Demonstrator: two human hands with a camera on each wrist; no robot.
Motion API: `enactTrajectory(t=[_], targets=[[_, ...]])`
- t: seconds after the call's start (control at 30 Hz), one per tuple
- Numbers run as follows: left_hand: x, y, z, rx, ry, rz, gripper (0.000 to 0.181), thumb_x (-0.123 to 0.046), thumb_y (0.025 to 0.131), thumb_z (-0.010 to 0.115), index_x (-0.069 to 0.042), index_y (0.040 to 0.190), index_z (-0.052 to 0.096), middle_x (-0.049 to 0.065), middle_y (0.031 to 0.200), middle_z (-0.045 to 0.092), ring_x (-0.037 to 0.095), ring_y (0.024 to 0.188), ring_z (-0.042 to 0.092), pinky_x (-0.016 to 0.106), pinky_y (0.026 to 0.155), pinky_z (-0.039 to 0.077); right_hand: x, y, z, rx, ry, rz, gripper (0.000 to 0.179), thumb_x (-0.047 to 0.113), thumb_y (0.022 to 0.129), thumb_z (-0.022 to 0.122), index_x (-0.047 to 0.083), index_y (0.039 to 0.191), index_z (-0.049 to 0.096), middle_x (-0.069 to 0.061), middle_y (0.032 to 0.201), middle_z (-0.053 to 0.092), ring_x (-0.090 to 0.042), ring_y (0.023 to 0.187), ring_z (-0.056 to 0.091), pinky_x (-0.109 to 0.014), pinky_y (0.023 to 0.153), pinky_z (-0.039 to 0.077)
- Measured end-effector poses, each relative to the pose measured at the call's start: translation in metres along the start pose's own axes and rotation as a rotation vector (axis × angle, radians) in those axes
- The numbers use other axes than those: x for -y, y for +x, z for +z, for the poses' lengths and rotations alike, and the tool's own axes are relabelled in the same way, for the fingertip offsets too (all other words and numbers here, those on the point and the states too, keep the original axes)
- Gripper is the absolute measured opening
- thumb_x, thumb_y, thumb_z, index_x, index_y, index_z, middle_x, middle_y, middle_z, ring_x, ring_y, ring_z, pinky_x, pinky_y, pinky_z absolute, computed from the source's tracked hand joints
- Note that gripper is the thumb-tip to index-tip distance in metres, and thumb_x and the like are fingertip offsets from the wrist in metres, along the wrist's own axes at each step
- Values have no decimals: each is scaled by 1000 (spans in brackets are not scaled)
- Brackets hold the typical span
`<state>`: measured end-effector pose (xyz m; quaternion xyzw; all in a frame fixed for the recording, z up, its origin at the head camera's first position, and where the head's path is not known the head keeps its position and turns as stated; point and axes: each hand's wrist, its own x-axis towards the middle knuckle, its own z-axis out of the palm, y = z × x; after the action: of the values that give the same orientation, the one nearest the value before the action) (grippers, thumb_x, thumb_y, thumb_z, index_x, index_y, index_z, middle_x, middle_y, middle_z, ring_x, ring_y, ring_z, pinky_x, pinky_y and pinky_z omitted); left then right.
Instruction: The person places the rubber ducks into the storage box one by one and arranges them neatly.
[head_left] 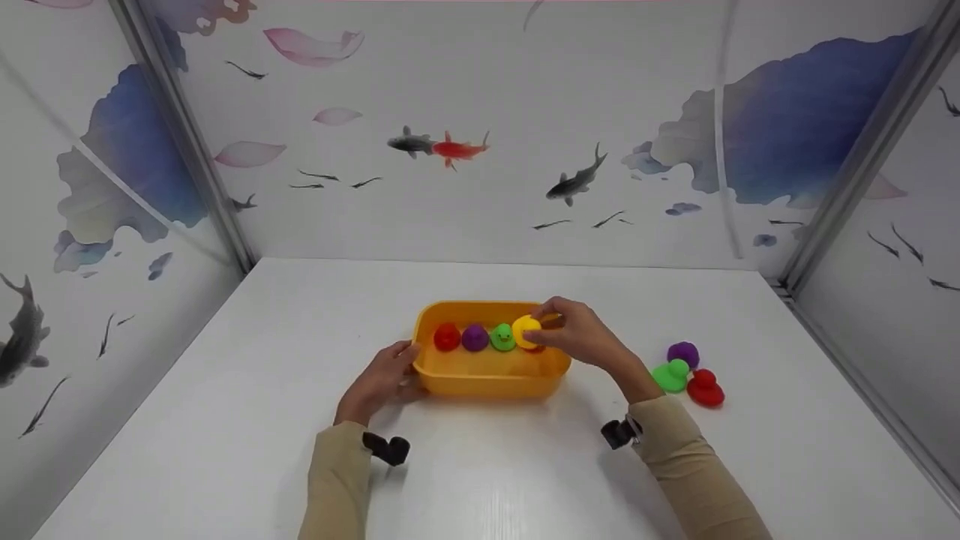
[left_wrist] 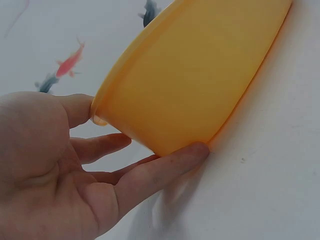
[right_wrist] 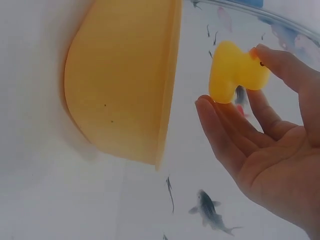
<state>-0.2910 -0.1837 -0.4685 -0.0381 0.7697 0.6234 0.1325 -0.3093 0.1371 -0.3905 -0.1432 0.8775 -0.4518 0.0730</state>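
Note:
My left hand (head_left: 382, 375) holds the left end of a yellow-orange plastic basin (head_left: 487, 386); in the left wrist view its thumb is at the rim and its fingers are against the outer wall and lower edge. Over the basin's right part, my right hand (head_left: 581, 336) pinches a yellow rubber duck (right_wrist: 232, 72) between thumb and fingertips. The right wrist view shows this duck above the rim. Lined up inside the basin are a red duck (head_left: 447, 337), a purple duck (head_left: 475, 337) and a green duck (head_left: 502, 337).
On the white table (head_left: 300, 315), right of the basin, sit another purple duck (head_left: 683, 354), a green duck (head_left: 670, 376) and a red duck (head_left: 706, 389), close together. White panels (head_left: 487, 210) with painted fish and petals enclose the table at the back and sides.

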Motion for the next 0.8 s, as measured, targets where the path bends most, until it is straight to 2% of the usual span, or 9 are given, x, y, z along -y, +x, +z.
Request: enactTrajectory(t=[0.2,0.57,0.8], targets=[[1,-1,0,8,2,43,54,-37,108,43,-7,152,40,18,138,60,27,119,63,41,97,58,7,7,9,25,31,-38,40,31,90,76,8,120,62,-13,125,64,-22,107,67,-37,93,60],[0,-1,1,-7,42,3,54,-39,108,42,-10,154,38,14,144,57,27,124,60,40,100,56,24,22,31,41,49,-52,39,34,90,75,12,120,64,-9,124,67,-23,102,69,-27,84,61],[0,0,0,-20,45,-18,56,-41,107,42,-12,154,36,14,146,55,27,125,58,41,103,54,33,33,48,67,87,-34,38,33,89,76,13,119,67,-8,119,67,-23,99,69,-34,88,62]])
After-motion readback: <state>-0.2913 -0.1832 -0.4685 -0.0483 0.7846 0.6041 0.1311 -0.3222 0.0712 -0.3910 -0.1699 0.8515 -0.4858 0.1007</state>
